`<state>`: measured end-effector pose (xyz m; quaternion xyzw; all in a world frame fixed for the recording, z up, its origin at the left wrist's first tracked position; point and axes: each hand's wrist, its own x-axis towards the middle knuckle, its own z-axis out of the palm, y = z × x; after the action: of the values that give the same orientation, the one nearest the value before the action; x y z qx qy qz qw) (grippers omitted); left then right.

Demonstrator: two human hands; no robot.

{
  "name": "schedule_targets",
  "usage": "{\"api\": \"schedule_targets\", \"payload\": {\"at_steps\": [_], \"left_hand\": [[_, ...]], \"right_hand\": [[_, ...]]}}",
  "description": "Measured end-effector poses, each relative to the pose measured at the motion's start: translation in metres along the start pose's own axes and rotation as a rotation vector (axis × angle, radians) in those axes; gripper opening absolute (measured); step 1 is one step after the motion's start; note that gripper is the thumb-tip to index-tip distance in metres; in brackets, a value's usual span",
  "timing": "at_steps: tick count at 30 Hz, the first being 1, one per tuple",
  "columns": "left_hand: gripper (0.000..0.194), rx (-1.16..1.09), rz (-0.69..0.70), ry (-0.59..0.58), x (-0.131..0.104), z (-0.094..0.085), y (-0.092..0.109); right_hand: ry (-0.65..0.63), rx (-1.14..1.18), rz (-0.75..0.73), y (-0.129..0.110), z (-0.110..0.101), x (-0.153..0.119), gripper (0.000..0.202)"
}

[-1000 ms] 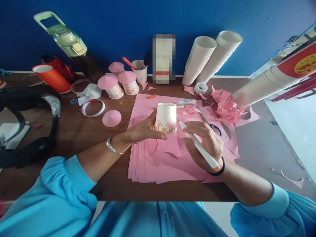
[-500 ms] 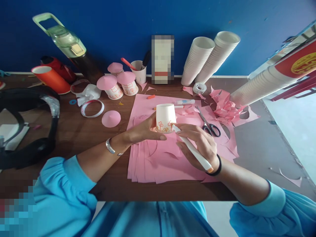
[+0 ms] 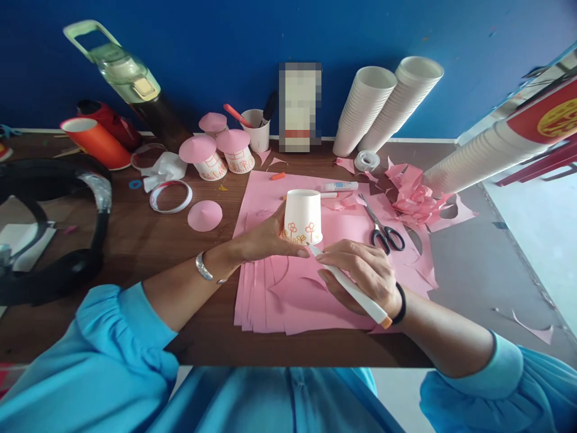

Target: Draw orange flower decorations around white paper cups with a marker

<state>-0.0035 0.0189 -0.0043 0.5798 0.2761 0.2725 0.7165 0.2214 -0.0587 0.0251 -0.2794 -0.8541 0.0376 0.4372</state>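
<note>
Head view: paper cup (image 3: 303, 210) gripped in left hand (image 3: 268, 239), wide end down, above pink paper (image 3: 311, 307). White pen (image 3: 356, 293) gripped in right hand (image 3: 363, 267), the nearer to the cup's drawn right-hand flower (image 3: 310, 229). Pen's long axis slanted up-left, tip by cup's lower edge; contact cannot be told. Since the previous frame, tip has been lowered from that flower.

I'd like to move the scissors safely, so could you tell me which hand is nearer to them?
Right. The right hand is just beside the scissors, on their near side; the left hand is farther off, at the cup.
</note>
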Motion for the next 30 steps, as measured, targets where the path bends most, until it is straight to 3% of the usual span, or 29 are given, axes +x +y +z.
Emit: {"api": "schedule_targets", "payload": {"at_steps": [30], "left_hand": [[0.092, 0.013, -0.027, 0.012, -0.0019, 0.0012, 0.0010]], "right_hand": [[-0.005, -0.017, 0.012, -0.0030, -0.0020, 0.0057, 0.019]]}}
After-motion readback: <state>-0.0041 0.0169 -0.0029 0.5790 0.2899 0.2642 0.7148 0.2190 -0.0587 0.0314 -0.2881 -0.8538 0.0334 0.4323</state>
